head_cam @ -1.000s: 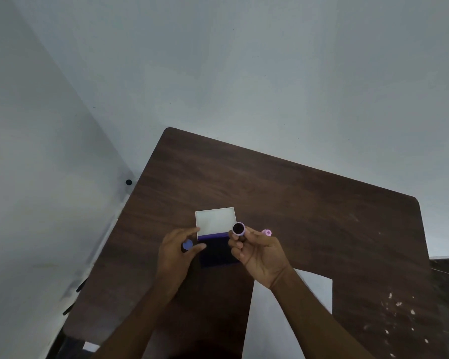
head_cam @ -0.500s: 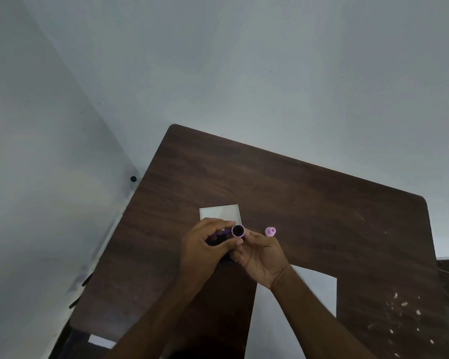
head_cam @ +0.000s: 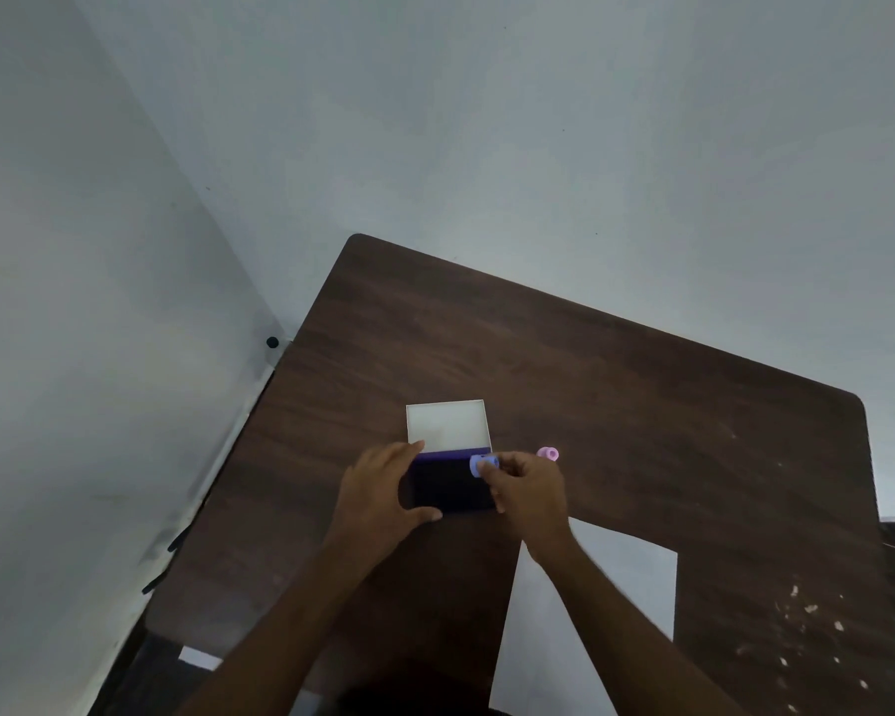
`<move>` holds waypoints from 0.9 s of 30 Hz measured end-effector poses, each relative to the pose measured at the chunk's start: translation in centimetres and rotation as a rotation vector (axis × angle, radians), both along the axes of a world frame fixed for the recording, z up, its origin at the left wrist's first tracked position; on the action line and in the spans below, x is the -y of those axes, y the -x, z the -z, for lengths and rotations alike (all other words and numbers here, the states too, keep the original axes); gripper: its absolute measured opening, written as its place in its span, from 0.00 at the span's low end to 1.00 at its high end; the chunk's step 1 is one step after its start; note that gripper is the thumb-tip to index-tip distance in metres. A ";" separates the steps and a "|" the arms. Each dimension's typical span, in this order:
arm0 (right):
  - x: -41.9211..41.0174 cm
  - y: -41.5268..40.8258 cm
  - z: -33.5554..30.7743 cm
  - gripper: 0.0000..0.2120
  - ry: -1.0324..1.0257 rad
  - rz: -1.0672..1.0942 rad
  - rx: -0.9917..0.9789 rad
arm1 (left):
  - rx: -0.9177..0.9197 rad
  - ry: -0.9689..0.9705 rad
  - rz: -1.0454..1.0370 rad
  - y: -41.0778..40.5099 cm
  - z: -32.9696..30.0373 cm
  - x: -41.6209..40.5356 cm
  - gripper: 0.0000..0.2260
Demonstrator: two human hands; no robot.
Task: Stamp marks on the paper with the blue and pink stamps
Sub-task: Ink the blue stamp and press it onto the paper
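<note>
blue stamp pinched over the ink pad

right hand [head_cam: 530, 488] fingers grip the blue stamp [head_cam: 482, 465] above the dark ink pad [head_cam: 448, 483]; left hand [head_cam: 378, 493] fingers brace the pad's left edge. the pink stamp [head_cam: 548, 453] stands just beyond; the paper [head_cam: 626, 571] lies nearer on the tabletop [head_cam: 641, 405].

Table [head_cam: 616, 395] is dark brown with wood grain, and has pale whitish flecks near its right edge. The paper [head_cam: 626, 576] under my right forearm is plain white, no marks visible on the part I can see. Ink pad [head_cam: 448, 485] looks very dark, almost black, with a purple strip along its far edge; its open lid [head_cam: 446, 425] is off-white inside. The stamp in my right hand [head_cam: 530, 496] is light blue [head_cam: 483, 465], maybe lavender in this dim light. The other stamp [head_cam: 547, 453] is pink. Walls are pale grey.
</note>
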State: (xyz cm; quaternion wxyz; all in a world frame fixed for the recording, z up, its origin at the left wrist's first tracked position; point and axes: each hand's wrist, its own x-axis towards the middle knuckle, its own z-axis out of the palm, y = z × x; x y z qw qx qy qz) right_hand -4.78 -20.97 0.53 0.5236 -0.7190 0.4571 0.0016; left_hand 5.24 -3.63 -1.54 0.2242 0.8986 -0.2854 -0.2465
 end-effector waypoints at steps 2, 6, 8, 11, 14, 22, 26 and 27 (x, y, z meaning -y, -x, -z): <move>-0.6 0.0 0.7 0.09 0.200 -0.112 -0.066 | 0.056 -0.030 0.092 0.3 0.9 0.1 0.46; -1.0 -0.7 2.2 0.12 0.296 -0.338 -0.275 | 0.165 -0.025 0.207 0.9 1.5 1.3 0.46; -1.1 -0.9 2.7 0.13 0.279 -0.388 -0.375 | 0.182 -0.021 0.227 1.1 1.5 2.2 0.45; -1.4 -0.8 3.0 0.13 0.304 -0.410 -0.400 | 0.213 -0.015 0.262 1.5 1.3 3.2 0.42; -1.8 -0.5 2.9 0.15 0.305 -0.429 -0.394 | 0.241 0.006 0.254 1.6 1.4 3.4 0.38; -2.0 -1.0 2.8 0.19 0.191 -0.350 -0.441 | 0.248 0.069 0.217 1.4 1.3 3.5 0.36; -2.1 -1.2 2.7 0.22 0.162 -0.382 -0.504 | 0.256 0.071 0.200 1.5 0.8 3.6 0.37; -2.0 -1.4 2.7 0.23 0.147 -0.354 -0.502 | 0.245 0.060 0.200 1.5 0.7 3.6 0.37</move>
